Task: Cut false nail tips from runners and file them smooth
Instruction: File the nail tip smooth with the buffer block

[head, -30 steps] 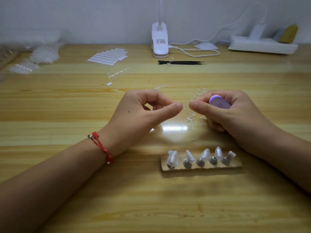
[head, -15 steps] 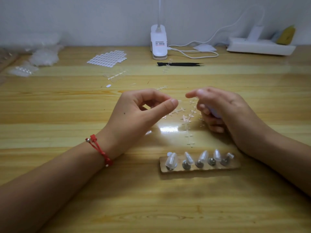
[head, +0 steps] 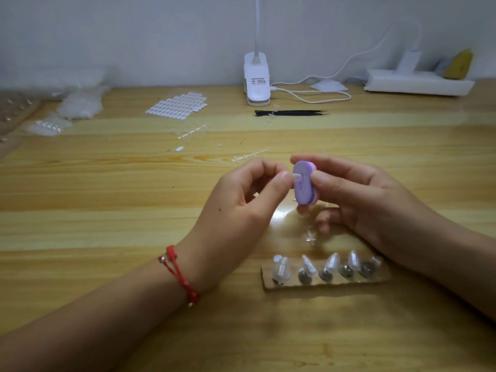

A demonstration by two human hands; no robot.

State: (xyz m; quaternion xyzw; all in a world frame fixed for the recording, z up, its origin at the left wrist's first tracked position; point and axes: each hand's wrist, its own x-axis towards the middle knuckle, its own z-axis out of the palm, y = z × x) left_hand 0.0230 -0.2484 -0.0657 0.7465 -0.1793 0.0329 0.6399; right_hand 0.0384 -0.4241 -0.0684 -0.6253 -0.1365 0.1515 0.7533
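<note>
Nail tip [head: 296,178], small and clear, is pinched between the thumb and forefinger of the left hand [head: 241,208] and touches the flat face of a purple file [head: 303,183], held in the air above the middle of the bench [head: 107,200].

At the far left, by the wall, lie clear bags [head: 80,103] of pale plastic pieces. Beside them to the right is a sheet [head: 177,106] of white ovals, and nearer the hands lies a bare runner [head: 251,154]. The clamp base of a white lamp [head: 256,81] stands at the back, with black tweezers [head: 291,113] just in front of it. A white cable [head: 311,93] loops away to the right towards a power strip [head: 418,83] against the wall.

A red bracelet [head: 178,275] circles the left wrist, and that hand's other fingers are curled in. The right hand [head: 357,200] grips the file upright by its edges, thumb on the near side and fingers wrapped over the far side. Clear scraps [head: 311,237] lie on the bench below the file. In front of the right wrist a card strip [head: 295,287] carries five mounted tips [head: 331,261] in a row.
</note>
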